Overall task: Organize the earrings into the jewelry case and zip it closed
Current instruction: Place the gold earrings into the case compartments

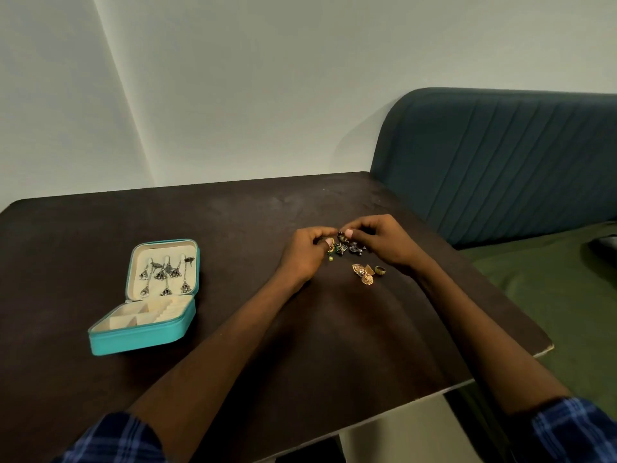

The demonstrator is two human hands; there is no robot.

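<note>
The jewelry case [147, 309] lay open at the desk's left, teal shell, cream lining; silver drop earrings [165, 274] already hung on its raised lid, and the tray compartments below looked unfilled; its zip would need the lid folded down first — a soft-walled case, prob. best steadied w/ one hand. Well apart to the right, the left hand [305, 253] had fingers curled, thumb and forefinger pinching a small gold-and-green earring [330, 247] at the edge of the loose earrings [350, 248]; the right hand [384, 242] pinched a dark piece [341, 236] at the pile's top, fingertips of both hands nearly meeting. These bits looked light, stiff, snag-prone — hooks and dangles likely tangled, so lift by the body, not the wire. Nearer lay a gold jhumka [365, 275] and a ring [380, 270]. The desk [233, 212] was dark, matte, flat; pale walls met in a corner behind; a teal headboard [500, 162] and green bed [534, 289] stood at right.
</note>
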